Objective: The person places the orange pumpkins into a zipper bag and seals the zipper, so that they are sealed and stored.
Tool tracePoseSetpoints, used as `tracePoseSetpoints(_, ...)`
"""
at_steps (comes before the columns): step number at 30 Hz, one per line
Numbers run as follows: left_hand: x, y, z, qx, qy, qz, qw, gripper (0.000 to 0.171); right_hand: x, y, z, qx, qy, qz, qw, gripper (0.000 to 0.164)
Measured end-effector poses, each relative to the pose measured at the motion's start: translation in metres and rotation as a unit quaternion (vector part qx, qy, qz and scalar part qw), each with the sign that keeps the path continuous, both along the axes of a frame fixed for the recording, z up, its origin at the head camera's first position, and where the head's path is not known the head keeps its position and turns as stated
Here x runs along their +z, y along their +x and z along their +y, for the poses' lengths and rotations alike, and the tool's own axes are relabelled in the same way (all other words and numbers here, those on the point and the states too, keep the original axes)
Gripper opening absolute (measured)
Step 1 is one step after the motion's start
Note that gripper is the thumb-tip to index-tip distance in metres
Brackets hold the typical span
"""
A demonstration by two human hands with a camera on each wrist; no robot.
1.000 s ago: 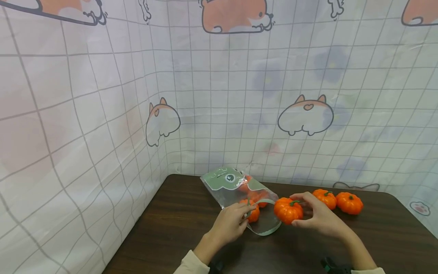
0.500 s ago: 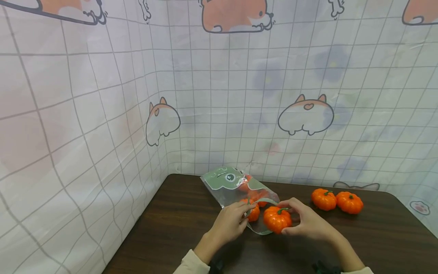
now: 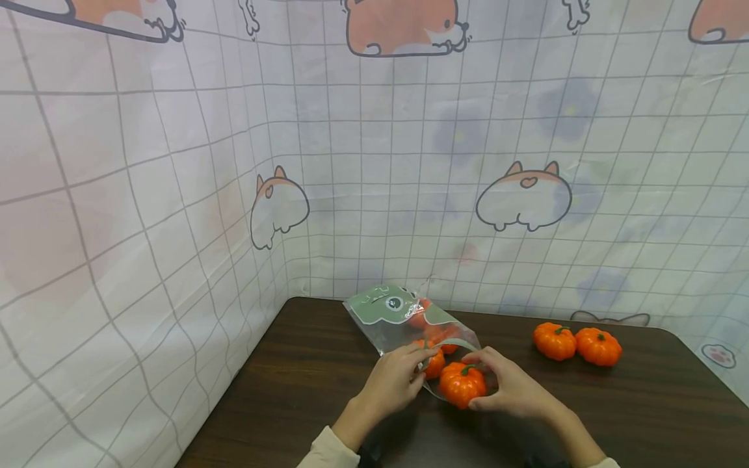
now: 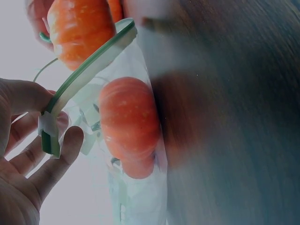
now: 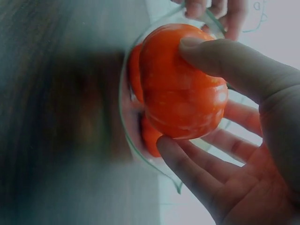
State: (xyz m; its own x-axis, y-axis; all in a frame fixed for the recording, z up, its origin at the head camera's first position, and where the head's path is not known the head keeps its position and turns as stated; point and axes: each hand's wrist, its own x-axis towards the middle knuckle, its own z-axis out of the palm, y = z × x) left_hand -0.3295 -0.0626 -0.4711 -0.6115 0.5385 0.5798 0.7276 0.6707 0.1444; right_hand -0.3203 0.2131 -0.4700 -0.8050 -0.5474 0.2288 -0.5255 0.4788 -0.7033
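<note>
My right hand holds a small orange toy pumpkin with a green stem at the mouth of a clear zip bag. In the right wrist view the thumb presses one side of this pumpkin and the fingers support the other. My left hand pinches the bag's green-edged rim near a white slider, keeping the mouth apart. Several pumpkins lie inside the bag, one of them plain through the plastic in the left wrist view. The bag lies on its side, its green printed end pointing away.
Two more pumpkins, a left one and a right one, sit side by side at the table's back right. The dark wooden table meets a grid-patterned cloth wall behind and at the left.
My right hand has carried the pumpkin left and toward me, to in front of the bag's mouth. The left hand has stayed at the rim.
</note>
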Motion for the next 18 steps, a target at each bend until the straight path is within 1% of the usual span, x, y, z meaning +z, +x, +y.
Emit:
tracePoseSetpoints(10,0.000,0.001,0.001,0.002,-0.001,-0.004,1.0000,0.043,-0.007,0.000,-0.013,-0.016,0.009,0.003,1.000,0.067)
tracePoseSetpoints(18,0.000,0.004,0.002,-0.004,-0.003,-0.010,0.9999,0.044,-0.012,-0.001,-0.022,-0.031,0.015,0.033,0.999,0.066)
